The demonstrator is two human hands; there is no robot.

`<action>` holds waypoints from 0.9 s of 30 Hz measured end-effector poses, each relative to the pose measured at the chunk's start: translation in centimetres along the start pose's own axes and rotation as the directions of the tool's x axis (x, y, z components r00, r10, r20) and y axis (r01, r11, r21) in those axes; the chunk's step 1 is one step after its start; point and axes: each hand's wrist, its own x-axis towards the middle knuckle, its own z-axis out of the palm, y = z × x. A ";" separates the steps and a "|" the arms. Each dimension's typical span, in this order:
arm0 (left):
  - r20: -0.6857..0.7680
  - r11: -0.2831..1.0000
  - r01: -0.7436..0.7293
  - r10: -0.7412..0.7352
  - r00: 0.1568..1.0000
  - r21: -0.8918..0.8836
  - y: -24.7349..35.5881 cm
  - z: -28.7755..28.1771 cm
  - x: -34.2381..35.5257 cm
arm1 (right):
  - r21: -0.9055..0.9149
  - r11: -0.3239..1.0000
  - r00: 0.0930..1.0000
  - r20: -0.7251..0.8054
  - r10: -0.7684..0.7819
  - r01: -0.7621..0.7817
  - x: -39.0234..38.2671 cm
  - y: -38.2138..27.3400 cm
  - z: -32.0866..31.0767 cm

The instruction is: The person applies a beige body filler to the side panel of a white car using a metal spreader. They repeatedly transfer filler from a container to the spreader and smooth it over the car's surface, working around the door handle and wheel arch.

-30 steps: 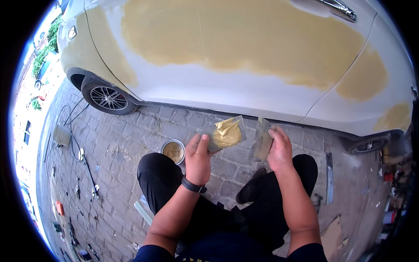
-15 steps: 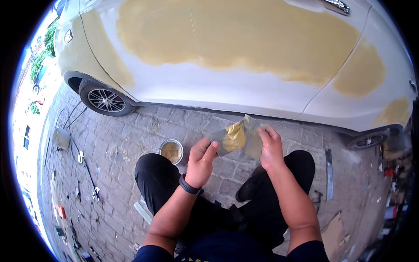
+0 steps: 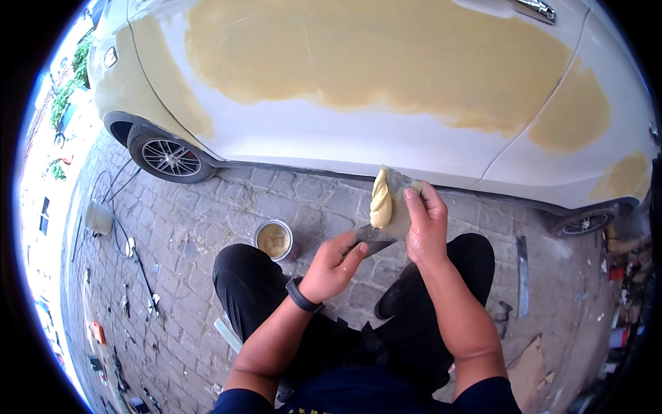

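Between my knees and the car, my left hand (image 3: 334, 265) grips a flat, dark-looking spreader (image 3: 371, 243). Its blade meets or overlaps the lower edge of a translucent spreader (image 3: 407, 207), which my right hand (image 3: 426, 228) pinches by its right side. A twisted mass of pale yellow paste (image 3: 381, 196) lies along the left edge of the translucent spreader. An open round can (image 3: 274, 241) with tan paste inside stands on the paving beside my left knee.
A white car (image 3: 331, 131) with tan patches stands ahead. A bucket (image 3: 98, 217), hoses (image 3: 138, 265), an orange object (image 3: 98, 331) and small tools lie at left. A long strip (image 3: 522, 276), cardboard (image 3: 527, 366) and clutter are at right.
My right hand and its spreader have risen and shifted left; my left hand has moved lower and rightward. The paste, earlier spread on the left-hand spreader, now forms a roll on the right-hand one.
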 end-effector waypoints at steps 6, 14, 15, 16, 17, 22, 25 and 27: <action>-0.112 0.953 0.116 -0.152 0.982 -0.279 -0.8 -0.7 0.3 | -0.103 0.781 0.776 0.245 -0.581 0.616 0.3 -3.6 -2.2; -0.265 0.858 0.029 -0.190 0.945 -0.512 0.3 -0.7 0.8 | -0.377 0.797 0.821 0.518 -0.242 0.473 -1.2 -3.4 -2.1; -0.291 0.874 0.034 -0.198 0.936 -0.486 0.5 -1.1 0.8 | -0.416 0.776 0.813 0.544 -0.206 0.474 -1.0 -3.6 -2.4; -0.317 0.888 0.039 -0.205 0.926 -0.459 0.6 -1.4 0.7 | -0.453 0.753 0.805 0.569 -0.168 0.477 -0.8 -4.0 -2.9; -0.355 0.885 0.001 -0.187 0.916 -0.465 0.4 -1.5 0.8 | -0.489 0.728 0.797 0.590 -0.130 0.481 -0.6 -4.4 -3.5; -0.517 0.910 -0.098 -0.138 0.845 -0.402 0.3 -1.8 1.4 | -0.678 0.709 0.977 0.198 -0.082 0.197 -0.3 -2.8 -6.0; -0.561 0.942 -0.197 0.010 0.828 -0.273 -0.3 -1.2 2.0 | 0.075 0.995 0.996 -0.056 0.071 -0.067 -0.2 -1.3 -4.4; -0.502 0.964 -0.160 0.032 0.864 -0.214 -1.4 -0.8 1.4 | 0.151 0.975 0.981 -0.080 0.174 -0.161 -0.4 -0.4 -3.7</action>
